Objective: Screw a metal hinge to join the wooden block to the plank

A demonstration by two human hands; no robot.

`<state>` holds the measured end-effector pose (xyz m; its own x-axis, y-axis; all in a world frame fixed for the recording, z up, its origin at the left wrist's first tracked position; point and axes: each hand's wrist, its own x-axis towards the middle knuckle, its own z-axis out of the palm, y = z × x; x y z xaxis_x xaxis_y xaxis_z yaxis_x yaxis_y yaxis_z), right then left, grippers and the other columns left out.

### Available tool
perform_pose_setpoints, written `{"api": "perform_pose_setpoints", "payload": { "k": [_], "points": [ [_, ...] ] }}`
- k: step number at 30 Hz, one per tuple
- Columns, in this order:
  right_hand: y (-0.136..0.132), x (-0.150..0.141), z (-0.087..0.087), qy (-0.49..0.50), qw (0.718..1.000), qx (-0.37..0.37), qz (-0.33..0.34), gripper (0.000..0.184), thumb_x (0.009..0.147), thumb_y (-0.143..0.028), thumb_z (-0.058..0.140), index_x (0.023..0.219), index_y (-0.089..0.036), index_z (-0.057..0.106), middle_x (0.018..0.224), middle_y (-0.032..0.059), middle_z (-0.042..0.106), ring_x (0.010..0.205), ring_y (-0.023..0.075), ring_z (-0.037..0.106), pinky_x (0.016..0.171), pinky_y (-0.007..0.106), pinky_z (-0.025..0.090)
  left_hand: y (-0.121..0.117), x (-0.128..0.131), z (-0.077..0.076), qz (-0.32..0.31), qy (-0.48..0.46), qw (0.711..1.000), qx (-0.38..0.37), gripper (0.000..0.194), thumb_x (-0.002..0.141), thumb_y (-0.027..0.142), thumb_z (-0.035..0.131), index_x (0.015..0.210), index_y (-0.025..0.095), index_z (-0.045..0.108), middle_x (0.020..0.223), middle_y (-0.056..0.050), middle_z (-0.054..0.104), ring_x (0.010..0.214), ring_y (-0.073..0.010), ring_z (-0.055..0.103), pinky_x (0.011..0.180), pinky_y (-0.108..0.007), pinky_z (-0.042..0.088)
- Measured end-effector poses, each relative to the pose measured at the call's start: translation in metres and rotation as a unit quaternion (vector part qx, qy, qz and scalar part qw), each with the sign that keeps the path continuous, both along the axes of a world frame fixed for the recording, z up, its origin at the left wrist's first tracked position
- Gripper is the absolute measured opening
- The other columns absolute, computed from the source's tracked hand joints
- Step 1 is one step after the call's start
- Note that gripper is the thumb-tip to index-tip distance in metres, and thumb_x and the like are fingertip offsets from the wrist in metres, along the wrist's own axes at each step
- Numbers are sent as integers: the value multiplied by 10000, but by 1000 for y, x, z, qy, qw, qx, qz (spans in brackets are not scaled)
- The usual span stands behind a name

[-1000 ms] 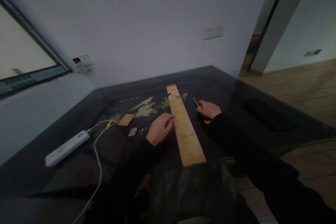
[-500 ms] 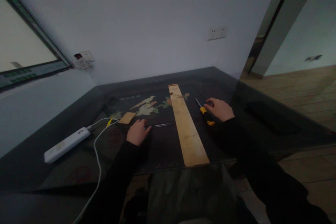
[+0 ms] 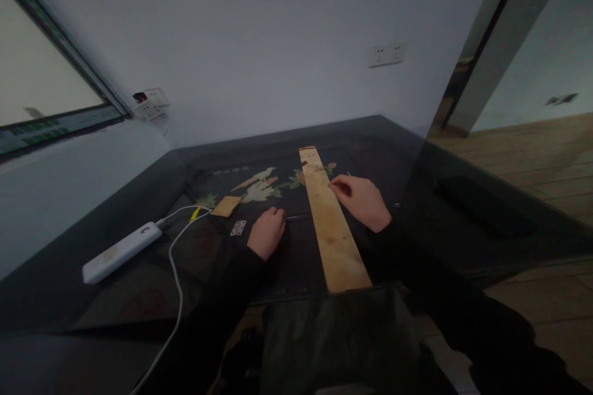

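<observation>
A long wooden board (image 3: 334, 237) lies lengthwise on the dark table. My right hand (image 3: 364, 200) is closed in a pinch at the board's right edge; whatever is between its fingertips is too small to make out. Beneath that hand the yellow-and-black screwdriver is mostly hidden, and only its metal tip (image 3: 348, 174) shows beyond the knuckles. To the left of the board my left hand (image 3: 267, 232) rests on the table with fingers curled together; what they hold, if anything, cannot be seen. Beside it lies a small metal plate with holes (image 3: 238, 228).
A small wooden piece (image 3: 226, 206) sits left of the hands, near a white power strip (image 3: 121, 252) and its white cable (image 3: 176, 284). A flat black object (image 3: 484, 205) lies at the right. The wall with sockets (image 3: 386, 55) bounds the table's back.
My right hand has moved left from beside the screwdriver to the board, its fingers now pinched. My left hand has shifted right, and the small holed plate has come into view.
</observation>
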<state>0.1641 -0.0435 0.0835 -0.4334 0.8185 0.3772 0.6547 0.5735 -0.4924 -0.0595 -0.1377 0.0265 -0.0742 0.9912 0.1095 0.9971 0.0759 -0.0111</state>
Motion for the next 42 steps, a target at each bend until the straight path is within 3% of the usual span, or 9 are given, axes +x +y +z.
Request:
{"api": "perform_pose_setpoints", "payload": {
  "k": [7,11,18,25,29,33,37,42],
  "points": [
    [-16,-45,-22,-81,988,-21,128,197,886,-279,519,996,-218,671,890,26,701,817,158,617,642,252,343,6,25,-7,-108,-70,992,20,112,880,162,544,982,154,589,1035,-96,610,999,-218,595,878,-325,475],
    [-19,-51,-34,-92,983,-15,160,258,871,-233,558,1116,-193,630,941,45,674,882,162,593,719,262,369,4,23,-10,-120,-114,985,42,67,858,166,577,922,158,593,990,-82,615,954,-210,606,852,-322,490],
    [-19,-48,-37,-122,976,-12,180,192,891,-229,555,1024,-156,673,954,82,645,969,186,558,814,285,383,-1,16,-8,-118,-146,981,53,101,851,224,583,935,174,611,973,-62,619,934,-202,611,808,-301,491],
    [-13,-50,-51,-128,964,21,230,193,867,-212,580,1016,-162,693,999,94,645,1047,220,533,887,311,389,-6,12,-3,-113,-180,976,50,173,833,270,608,986,189,622,993,-59,641,912,-194,618,807,-297,491],
    [-13,-51,-51,-148,957,31,247,207,860,-221,593,1027,-154,694,1003,101,639,1027,226,530,881,323,387,-15,-16,4,-98,-207,970,87,199,854,317,580,1000,189,622,984,-58,660,924,-192,617,835,-309,487],
    [-15,-52,-48,-159,950,43,265,206,852,-230,607,1021,-162,703,1008,96,639,1026,226,521,865,323,377,-32,-77,5,-13,-201,972,118,254,858,344,529,1015,170,627,1014,-82,670,951,-213,623,877,-346,483],
    [-16,-56,-47,-167,945,48,278,198,851,-244,614,1012,-176,705,1004,84,649,1022,229,525,844,329,368,-49,-131,-4,53,-205,972,100,323,818,411,536,1007,168,632,1031,-90,672,943,-224,629,878,-362,491],
    [-18,-61,-42,-208,928,44,307,213,845,-231,624,1037,-169,691,1055,97,641,1033,236,563,845,338,366,-53,-143,-14,34,-219,973,66,405,791,454,555,1083,182,625,1109,-104,646,1039,-242,593,927,-387,479]
  ]
}}
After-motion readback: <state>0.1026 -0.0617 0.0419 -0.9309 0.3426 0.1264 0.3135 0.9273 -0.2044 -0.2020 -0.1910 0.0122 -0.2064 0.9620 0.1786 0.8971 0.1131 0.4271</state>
